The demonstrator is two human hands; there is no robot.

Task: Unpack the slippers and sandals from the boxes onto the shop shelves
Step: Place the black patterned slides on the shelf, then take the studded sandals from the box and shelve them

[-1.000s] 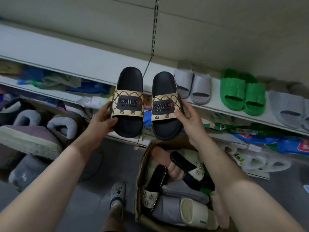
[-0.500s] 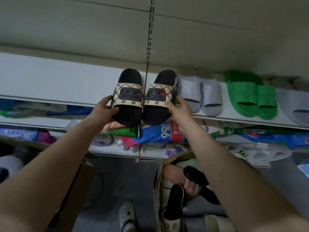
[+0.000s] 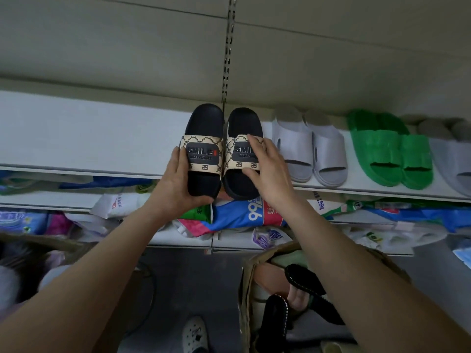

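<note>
Two black slides with beige patterned "SMILE" straps lie side by side on the white top shelf, their front ends hanging over its edge. My left hand grips the left black slide at its side and front end. Over the strap of the right black slide rests my right hand, fingers spread and thumb under the strap's edge. Below at the right, an open cardboard box holds several more slippers, among them black studded sandals.
Right of the black pair on the same shelf stand grey slides, green slides and more grey ones. The shelf's left stretch is bare. Lower shelves carry plastic-wrapped packs. Another box sits at the lower left. A white clog stands on the floor.
Both hands carried the black pair up and forward from above the box onto the top shelf. The slides now lie close together beside the grey pair, and my right hand shifted on top of its strap.
</note>
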